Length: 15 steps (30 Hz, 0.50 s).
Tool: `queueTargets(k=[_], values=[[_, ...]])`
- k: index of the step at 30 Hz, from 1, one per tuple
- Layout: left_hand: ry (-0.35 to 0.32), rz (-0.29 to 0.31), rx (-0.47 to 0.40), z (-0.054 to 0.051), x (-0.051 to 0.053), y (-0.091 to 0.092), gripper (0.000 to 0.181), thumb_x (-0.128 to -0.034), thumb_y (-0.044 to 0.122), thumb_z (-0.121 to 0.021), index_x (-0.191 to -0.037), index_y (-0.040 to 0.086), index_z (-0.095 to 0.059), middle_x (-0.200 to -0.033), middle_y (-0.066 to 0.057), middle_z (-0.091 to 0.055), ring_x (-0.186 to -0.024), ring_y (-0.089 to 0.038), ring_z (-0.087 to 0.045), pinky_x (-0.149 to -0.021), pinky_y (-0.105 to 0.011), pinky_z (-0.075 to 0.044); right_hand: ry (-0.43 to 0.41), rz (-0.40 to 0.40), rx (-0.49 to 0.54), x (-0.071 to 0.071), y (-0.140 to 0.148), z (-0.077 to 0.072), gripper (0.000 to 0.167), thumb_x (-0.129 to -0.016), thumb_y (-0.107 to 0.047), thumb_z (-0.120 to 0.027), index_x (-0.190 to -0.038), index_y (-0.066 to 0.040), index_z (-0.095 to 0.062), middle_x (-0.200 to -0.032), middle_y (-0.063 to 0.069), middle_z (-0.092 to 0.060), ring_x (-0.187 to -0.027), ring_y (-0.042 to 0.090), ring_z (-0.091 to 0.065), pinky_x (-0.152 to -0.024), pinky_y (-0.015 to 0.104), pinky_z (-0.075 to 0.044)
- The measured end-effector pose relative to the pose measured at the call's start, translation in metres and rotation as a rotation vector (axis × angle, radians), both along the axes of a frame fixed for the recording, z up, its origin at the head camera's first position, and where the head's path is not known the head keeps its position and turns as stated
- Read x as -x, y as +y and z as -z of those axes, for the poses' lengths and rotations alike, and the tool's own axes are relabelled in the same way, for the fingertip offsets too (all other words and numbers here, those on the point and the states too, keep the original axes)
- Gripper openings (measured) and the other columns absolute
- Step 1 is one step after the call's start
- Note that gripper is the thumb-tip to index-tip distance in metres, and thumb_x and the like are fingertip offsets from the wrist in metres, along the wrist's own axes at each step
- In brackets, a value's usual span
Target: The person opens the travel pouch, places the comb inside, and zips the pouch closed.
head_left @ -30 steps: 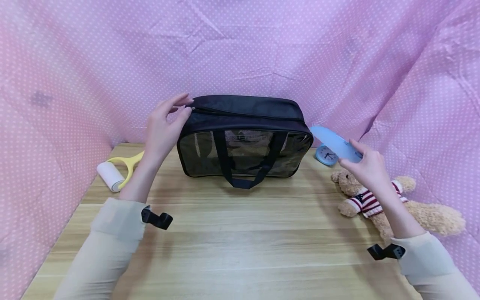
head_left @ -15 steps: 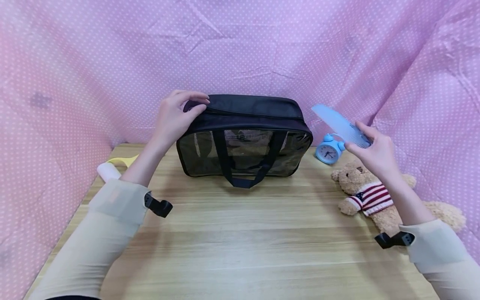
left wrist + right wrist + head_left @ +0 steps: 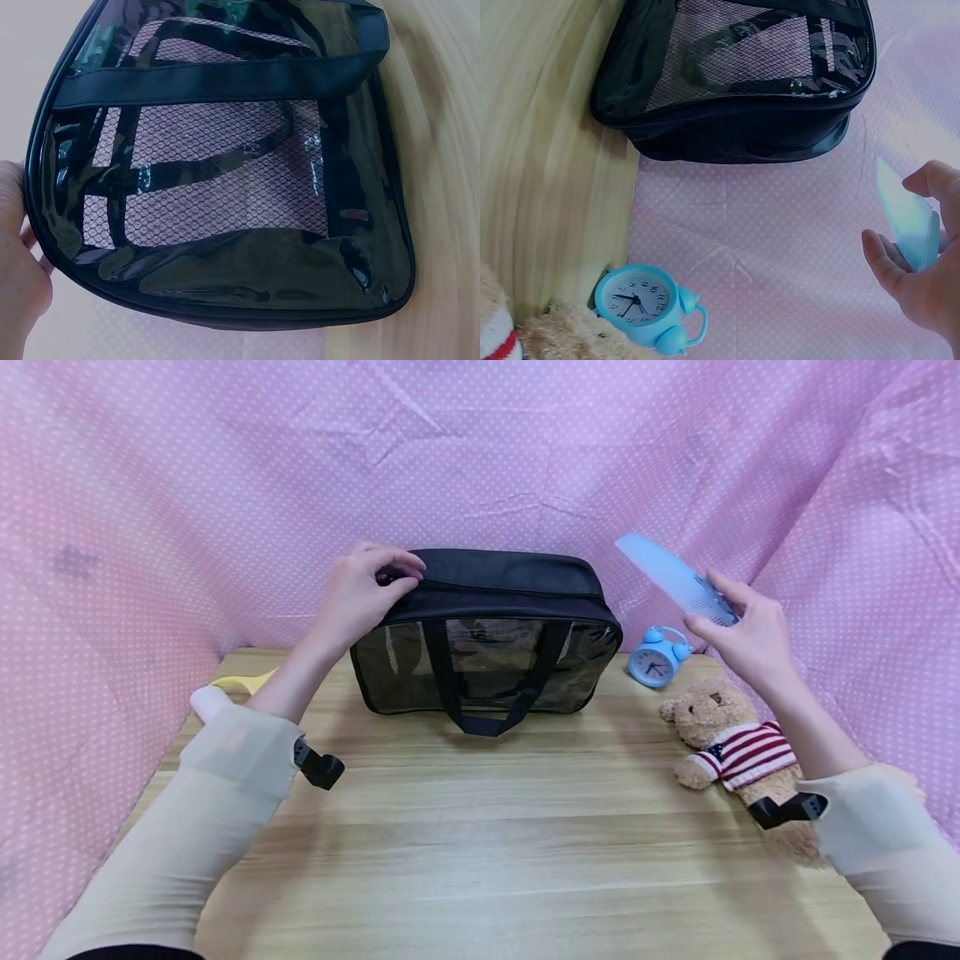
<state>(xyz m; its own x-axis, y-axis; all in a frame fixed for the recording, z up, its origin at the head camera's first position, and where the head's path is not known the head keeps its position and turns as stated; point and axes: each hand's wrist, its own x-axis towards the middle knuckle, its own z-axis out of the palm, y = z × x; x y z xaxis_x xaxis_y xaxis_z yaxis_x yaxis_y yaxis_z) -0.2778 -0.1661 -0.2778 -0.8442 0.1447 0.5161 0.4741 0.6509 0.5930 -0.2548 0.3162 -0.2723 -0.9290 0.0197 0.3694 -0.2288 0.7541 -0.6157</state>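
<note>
A black toiletry bag (image 3: 487,610) with clear, mesh-backed panels stands upright at the back of the table. My left hand (image 3: 371,581) pinches its top edge near the zipper at the left end; the hand partly hides that corner. In the left wrist view, part of my left hand (image 3: 19,270) shows beside the bag's rim. My right hand (image 3: 753,631) holds a light blue comb (image 3: 671,577) between thumb and fingers, raised to the right of the bag and apart from it. The right wrist view shows the comb (image 3: 907,214) nearly edge-on.
Below the comb stands a blue alarm clock (image 3: 652,660). A teddy bear (image 3: 712,718) in a striped sweater lies near my right forearm. A yellow-handled lint roller (image 3: 210,702) is partly behind my left forearm. Pink dotted cloth (image 3: 487,452) hangs around the table.
My left hand has moved right along the bag's top and now pinches its edge. The comb, in my right hand, has risen, uncovering the clock.
</note>
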Motion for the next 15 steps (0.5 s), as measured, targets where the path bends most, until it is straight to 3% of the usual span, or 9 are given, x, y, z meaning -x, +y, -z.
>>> queueTargets(k=[5, 15], values=[[-0.019, 0.021, 0.086, -0.001, 0.002, 0.0, 0.018, -0.095, 0.01, -0.072, -0.112, 0.011, -0.079, -0.113, -0.01, -0.077, -0.12, -0.027, -0.056, -0.107, -0.046, -0.044, 0.023, -0.01, -0.003, 0.004, -0.007, -0.008, 0.068, -0.092, -0.031, -0.075, -0.153, -0.018, -0.048, -0.156, 0.016, -0.049, -0.139, 0.039, -0.052, -0.114, 0.018, -0.044], [-0.04, 0.068, 0.366, -0.013, 0.006, -0.001, 0.026, -0.0962, 0.018, -0.072, -0.12, 0.009, -0.076, -0.121, -0.014, -0.073, -0.125, -0.034, -0.052, -0.113, -0.05, -0.04, 0.032, -0.044, -0.012, 0.006, -0.025, -0.02, 0.069, -0.091, -0.031, -0.076, -0.154, -0.022, -0.047, -0.156, 0.014, -0.05, -0.14, 0.037, -0.053, -0.117, 0.025, -0.044]])
